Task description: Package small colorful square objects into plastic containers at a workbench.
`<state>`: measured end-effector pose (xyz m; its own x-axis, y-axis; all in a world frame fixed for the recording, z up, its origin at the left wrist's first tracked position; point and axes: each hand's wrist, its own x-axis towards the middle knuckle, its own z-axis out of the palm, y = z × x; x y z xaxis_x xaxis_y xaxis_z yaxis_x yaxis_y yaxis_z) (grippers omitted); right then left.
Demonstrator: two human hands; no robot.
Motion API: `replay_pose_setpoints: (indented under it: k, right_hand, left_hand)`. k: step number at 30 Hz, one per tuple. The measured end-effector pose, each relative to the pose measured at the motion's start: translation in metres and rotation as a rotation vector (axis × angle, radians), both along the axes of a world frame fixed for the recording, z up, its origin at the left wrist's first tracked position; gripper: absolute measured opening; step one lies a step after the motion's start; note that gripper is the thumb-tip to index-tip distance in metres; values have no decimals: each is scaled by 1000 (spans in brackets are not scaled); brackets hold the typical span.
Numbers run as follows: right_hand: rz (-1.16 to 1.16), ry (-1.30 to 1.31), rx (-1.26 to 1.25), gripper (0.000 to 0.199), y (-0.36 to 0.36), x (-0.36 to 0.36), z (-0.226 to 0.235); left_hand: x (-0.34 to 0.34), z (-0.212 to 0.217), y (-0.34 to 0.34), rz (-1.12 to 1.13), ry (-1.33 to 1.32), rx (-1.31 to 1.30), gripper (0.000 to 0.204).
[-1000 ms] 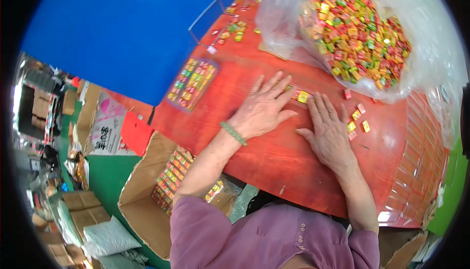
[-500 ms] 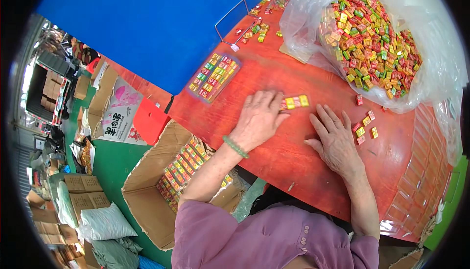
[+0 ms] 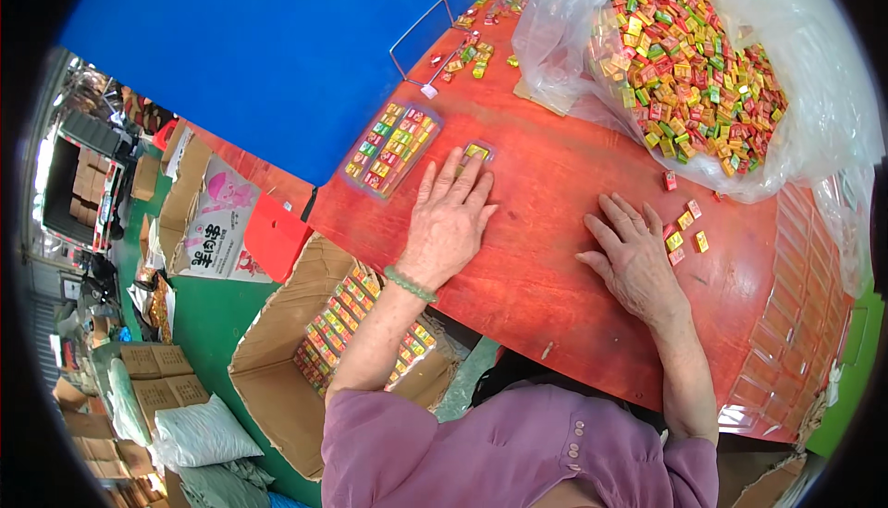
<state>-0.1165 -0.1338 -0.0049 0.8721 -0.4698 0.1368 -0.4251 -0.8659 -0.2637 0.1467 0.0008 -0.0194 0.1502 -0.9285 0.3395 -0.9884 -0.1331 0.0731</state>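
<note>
Shifted leftward: left hand [image 3: 446, 223], its grip over a small pack [image 3: 476, 151] beside the filled tray [image 3: 412, 158] — hold unclear; right hand [image 3: 638, 260], grip loosely spread, apparently empty — careless sweep might scatter loose pieces [image 3: 685, 220]

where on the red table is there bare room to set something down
The widest bare patch of the red table lies between the left hand and the right hand. A smaller one lies between the loose wrapped pieces and the clear plastic at right. It's crowded at upper right under the plastic bag and at left around the tray.
</note>
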Motion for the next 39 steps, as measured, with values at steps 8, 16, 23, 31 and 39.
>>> replay_pose_setpoints:
  k: [8, 16, 23, 31, 39]
  right_hand:
    - [-12, -21, -20, 46, -6, 1, -7]
    - [14, -80, -40, 45, -10, 0, -12]
    - [-237, -60, 31, 45, -42, -35, 12]
    - [-326, -17, 109, 60, -37, -55, -9]
    - [-66, -256, 495, 35, 100, -128, 52]
  left_hand:
    - [26, 0, -14, 52, -85, 48, 42]
    - [43, -3, -10, 2, -76, 80, 42]
    - [37, -2, -19, -8, -97, 125, 41]
    - [-39, 33, -6, -346, 220, 41, 45]
    - [-168, 46, 64, -853, 810, 683, 21]
